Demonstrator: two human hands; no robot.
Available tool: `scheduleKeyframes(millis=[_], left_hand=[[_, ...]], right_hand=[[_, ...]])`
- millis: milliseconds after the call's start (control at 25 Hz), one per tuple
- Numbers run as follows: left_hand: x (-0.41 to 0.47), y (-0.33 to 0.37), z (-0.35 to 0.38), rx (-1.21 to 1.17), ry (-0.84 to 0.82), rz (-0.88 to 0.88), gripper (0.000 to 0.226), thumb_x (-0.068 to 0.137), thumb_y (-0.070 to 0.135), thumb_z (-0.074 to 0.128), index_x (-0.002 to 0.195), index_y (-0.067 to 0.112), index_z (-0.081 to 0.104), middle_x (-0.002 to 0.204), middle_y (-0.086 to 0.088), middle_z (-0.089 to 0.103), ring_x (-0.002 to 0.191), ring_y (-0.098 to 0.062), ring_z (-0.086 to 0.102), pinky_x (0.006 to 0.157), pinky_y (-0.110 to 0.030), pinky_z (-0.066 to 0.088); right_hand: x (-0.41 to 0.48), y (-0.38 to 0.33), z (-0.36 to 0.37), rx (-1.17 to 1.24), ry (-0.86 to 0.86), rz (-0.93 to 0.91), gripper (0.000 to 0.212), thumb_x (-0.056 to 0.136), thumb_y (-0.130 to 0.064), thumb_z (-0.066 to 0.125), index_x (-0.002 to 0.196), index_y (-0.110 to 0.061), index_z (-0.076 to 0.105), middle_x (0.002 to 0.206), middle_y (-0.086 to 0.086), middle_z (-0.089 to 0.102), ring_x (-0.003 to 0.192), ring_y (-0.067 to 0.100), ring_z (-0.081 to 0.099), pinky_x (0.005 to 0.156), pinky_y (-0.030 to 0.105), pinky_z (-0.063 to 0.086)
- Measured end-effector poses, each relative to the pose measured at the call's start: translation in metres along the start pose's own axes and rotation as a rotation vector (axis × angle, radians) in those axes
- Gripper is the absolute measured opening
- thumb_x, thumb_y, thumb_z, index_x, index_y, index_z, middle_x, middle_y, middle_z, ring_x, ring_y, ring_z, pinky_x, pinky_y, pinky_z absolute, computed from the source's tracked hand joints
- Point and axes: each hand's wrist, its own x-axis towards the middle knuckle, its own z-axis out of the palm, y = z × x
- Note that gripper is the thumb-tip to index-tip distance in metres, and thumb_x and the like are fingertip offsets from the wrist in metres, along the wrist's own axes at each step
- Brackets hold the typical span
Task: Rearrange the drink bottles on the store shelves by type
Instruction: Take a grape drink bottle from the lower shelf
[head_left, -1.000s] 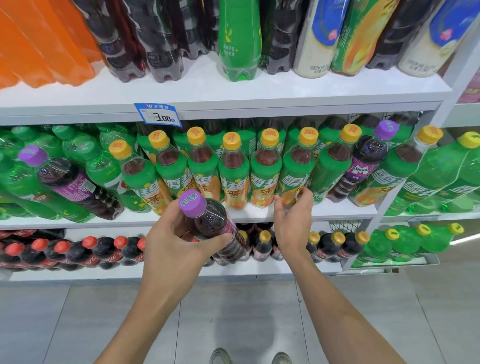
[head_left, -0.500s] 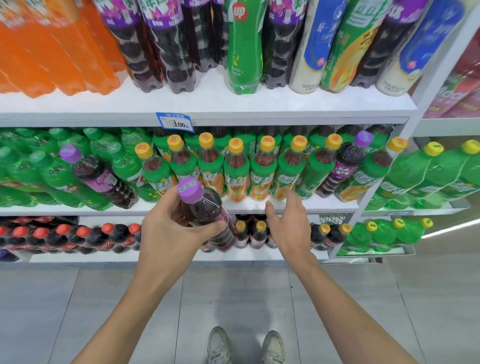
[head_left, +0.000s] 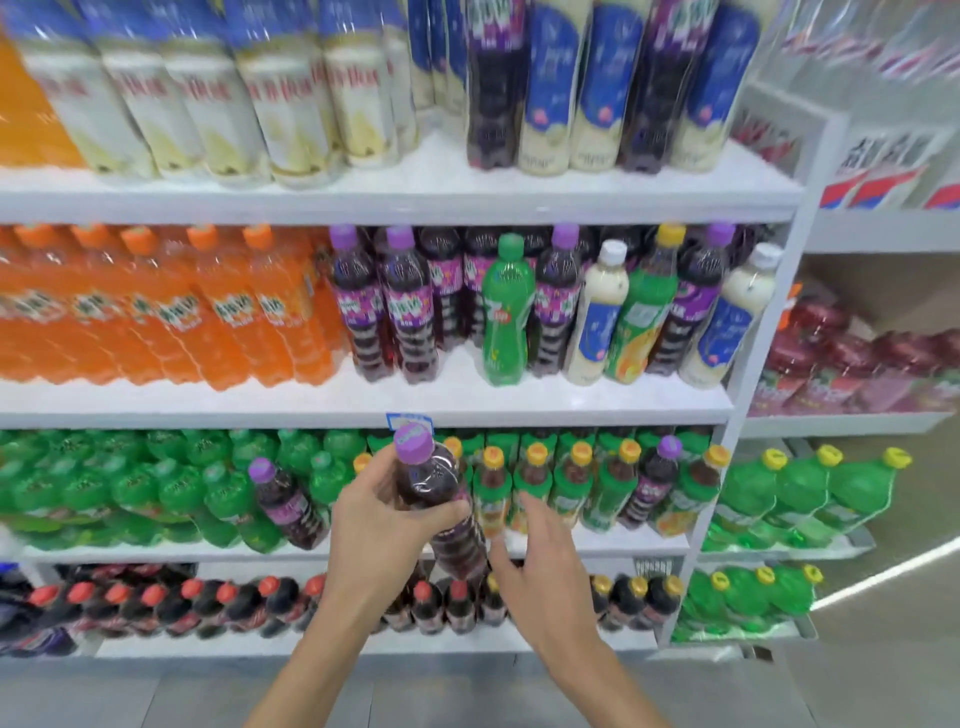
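- Now raised higher than a second ago: purple-capped bottle (head_left: 428, 483), tilted with its cap up, in front of the green-bottle shelf (head_left: 104, 553), cap just under the blue price tag (head_left: 410, 420).
- Wrapped round the bottle's shoulder as before: left grip (head_left: 384, 519), thumb across the front.
- Drawn back from the yellow-capped tea bottles (head_left: 535, 488) touched a second ago: right grip (head_left: 540, 561), fingers spread wide, holding nothing, thumb just beside the bottle's lower half; contact too blurred to tell.
- Tipped upward since then as well: the view, taking in two more shelves, with orange bottles (head_left: 156, 312) and dark purple-labelled bottles (head_left: 410, 306).
- Legible only on the lone green bottle (head_left: 506, 317) standing among those dark ones: "7up".
- Too smeared to read: the price tag and every other label.
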Motion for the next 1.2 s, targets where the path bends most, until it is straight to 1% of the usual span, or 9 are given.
scheduleKeyframes(millis=[80, 160, 240, 320, 480, 600, 800, 1000, 1200], left_hand=[[0.018, 0.02, 0.0, 0.008, -0.008, 0.022, 0.056, 0.064, -0.002, 0.093, 0.103, 0.033, 0.072, 0.094, 0.015, 0.08, 0.09, -0.005, 0.075, 0.082, -0.025, 0.059], [0.038, 0.038, 0.002, -0.004, -0.002, 0.035, 0.056, 0.065, 0.002, 0.094, 0.102, 0.037, 0.069, 0.093, 0.021, 0.078, 0.09, 0.0, 0.073, 0.081, -0.022, 0.057], [0.056, 0.055, 0.006, 0.011, 0.013, 0.048, 0.056, 0.066, 0.008, 0.094, 0.106, 0.038, 0.069, 0.095, 0.022, 0.077, 0.09, 0.003, 0.071, 0.082, -0.023, 0.057], [0.075, 0.063, 0.011, 0.031, 0.036, 0.083, 0.059, 0.067, 0.012, 0.094, 0.116, 0.034, 0.07, 0.098, 0.02, 0.077, 0.09, 0.004, 0.07, 0.086, -0.03, 0.06], [0.116, 0.073, 0.031, 0.102, 0.115, 0.146, 0.065, 0.067, 0.021, 0.095, 0.124, 0.038, 0.067, 0.119, 0.013, 0.065, 0.112, -0.014, 0.063, 0.101, -0.043, 0.054], [0.141, 0.076, 0.048, 0.155, 0.17, 0.16, 0.072, 0.071, 0.017, 0.093, 0.137, 0.021, 0.063, 0.122, 0.012, 0.056, 0.117, -0.01, 0.05, 0.101, -0.034, 0.043], [0.171, 0.075, 0.074, 0.282, 0.246, 0.145, 0.075, 0.075, 0.017, 0.091, 0.142, 0.014, 0.059, 0.121, 0.009, 0.051, 0.115, -0.009, 0.046, 0.099, -0.025, 0.035], [0.198, 0.072, 0.084, 0.354, 0.275, 0.144, 0.077, 0.076, 0.018, 0.091, 0.144, 0.008, 0.056, 0.135, -0.009, 0.059, 0.127, -0.026, 0.053, 0.098, -0.025, 0.033], [0.209, 0.066, 0.084, 0.347, 0.282, 0.2, 0.075, 0.076, 0.014, 0.091, 0.142, 0.008, 0.057, 0.135, -0.009, 0.06, 0.128, -0.026, 0.053, 0.102, -0.026, 0.035]], right_hand=[[-0.004, -0.012, -0.01, 0.003, 0.002, 0.027, 0.065, 0.105, -0.046, 0.049, 0.162, -0.025, 0.025, 0.166, -0.01, 0.031, 0.154, 0.009, 0.025, 0.122, 0.026, 0.025], [-0.004, -0.017, -0.02, 0.014, 0.011, 0.061, 0.069, 0.105, -0.049, 0.048, 0.164, -0.025, 0.021, 0.168, -0.01, 0.027, 0.155, 0.01, 0.022, 0.123, 0.025, 0.023], [-0.003, -0.019, -0.027, 0.032, 0.017, 0.098, 0.072, 0.104, -0.051, 0.049, 0.164, -0.026, 0.019, 0.168, -0.01, 0.026, 0.155, 0.01, 0.022, 0.123, 0.028, 0.025], [0.002, -0.019, -0.034, 0.047, 0.001, 0.123, 0.073, 0.103, -0.051, 0.051, 0.164, -0.028, 0.018, 0.169, -0.011, 0.026, 0.155, 0.01, 0.023, 0.124, 0.03, 0.029], [0.023, -0.009, -0.052, 0.06, -0.037, 0.162, 0.075, 0.103, -0.053, 0.05, 0.165, -0.027, 0.016, 0.169, -0.011, 0.023, 0.156, 0.012, 0.022, 0.125, 0.032, 0.027], [0.041, -0.003, -0.063, 0.07, -0.064, 0.157, 0.074, 0.103, -0.055, 0.05, 0.164, -0.028, 0.018, 0.168, -0.011, 0.025, 0.153, 0.012, 0.027, 0.123, 0.031, 0.03], [0.069, 0.003, -0.076, 0.061, -0.119, 0.108, 0.072, 0.102, -0.053, 0.053, 0.163, -0.03, 0.023, 0.166, -0.011, 0.031, 0.151, 0.01, 0.031, 0.12, 0.029, 0.035], [0.096, -0.001, -0.09, 0.066, -0.098, 0.069, 0.068, 0.103, -0.048, 0.054, 0.162, -0.028, 0.026, 0.164, -0.011, 0.033, 0.153, 0.008, 0.027, 0.122, 0.027, 0.03], [0.118, -0.016, -0.091, 0.083, -0.084, 0.033, 0.065, 0.104, -0.047, 0.054, 0.161, -0.029, 0.027, 0.162, -0.012, 0.035, 0.151, 0.006, 0.03, 0.116, 0.021, 0.033]])
